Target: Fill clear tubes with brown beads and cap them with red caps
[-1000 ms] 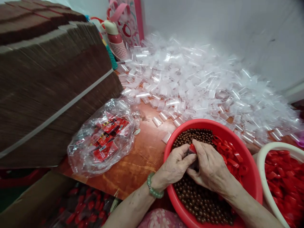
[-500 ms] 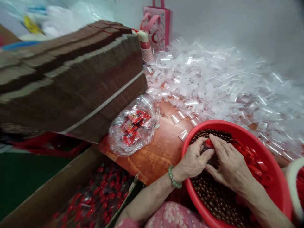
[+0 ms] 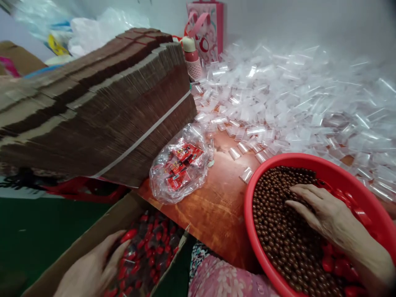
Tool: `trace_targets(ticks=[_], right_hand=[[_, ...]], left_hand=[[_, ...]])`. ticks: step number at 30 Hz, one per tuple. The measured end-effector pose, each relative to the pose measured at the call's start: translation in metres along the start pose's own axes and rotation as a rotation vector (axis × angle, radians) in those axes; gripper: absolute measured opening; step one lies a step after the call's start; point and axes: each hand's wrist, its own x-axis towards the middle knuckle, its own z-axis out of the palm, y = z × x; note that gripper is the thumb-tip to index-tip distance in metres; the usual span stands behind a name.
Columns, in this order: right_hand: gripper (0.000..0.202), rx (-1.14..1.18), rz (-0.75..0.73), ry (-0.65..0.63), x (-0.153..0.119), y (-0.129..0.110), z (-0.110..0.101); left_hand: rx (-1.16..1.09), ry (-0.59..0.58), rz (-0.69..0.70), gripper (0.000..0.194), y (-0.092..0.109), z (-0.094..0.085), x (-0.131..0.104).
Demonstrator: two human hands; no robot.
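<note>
Over the cardboard box at lower left, my left hand has its thumb and forefinger apart. A small clear container with a red cap is at its fingertips, among several similar ones; whether they touch is hard to see. My right hand reaches into the red basin, fingers spread and tips against the brown balls. Red caps lie in the basin beside the balls, partly hidden by my right hand and forearm.
Clear plastic tubes are heaped across the table. A plastic bag with red packets lies at the table's left edge, beside a strapped stack of brown cardboard. Behind stand a pink bottle and a pink gift bag.
My hands have come apart from around the red-capped container over the basin. The left has moved down and left to the box; the right has stayed at the basin and opened.
</note>
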Motion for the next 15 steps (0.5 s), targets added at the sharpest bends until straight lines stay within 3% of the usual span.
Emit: trace_targets(ticks=[1,3,4,7,9,12,15], right_hand=[[0.036,-0.01,0.004,-0.001,0.001,0.002,0.0],[0.035,-0.033,0.008,-0.005,0.004,0.005,0.001],[0.034,-0.044,0.012,-0.013,0.005,0.006,0.001],[0.031,-0.063,0.046,-0.043,0.008,0.01,0.004],[0.03,-0.058,0.088,-0.07,0.01,0.01,0.009],[0.031,-0.087,0.137,-0.11,0.014,0.006,0.018],[0.035,-0.141,0.176,-0.175,0.02,-0.004,0.026]], left_hand=[[0.088,0.039,-0.017,0.028,-0.001,0.003,0.002],[0.081,0.086,0.043,0.032,0.022,0.019,0.008],[-0.018,0.055,0.139,0.034,0.044,0.031,0.013],[-0.335,-0.23,0.473,0.031,0.129,0.079,0.036],[-0.404,-0.26,0.607,0.031,0.182,0.114,0.053],[-0.441,-0.248,0.649,0.029,0.237,0.157,0.07],[-0.483,-0.255,0.645,0.02,0.26,0.181,0.074]])
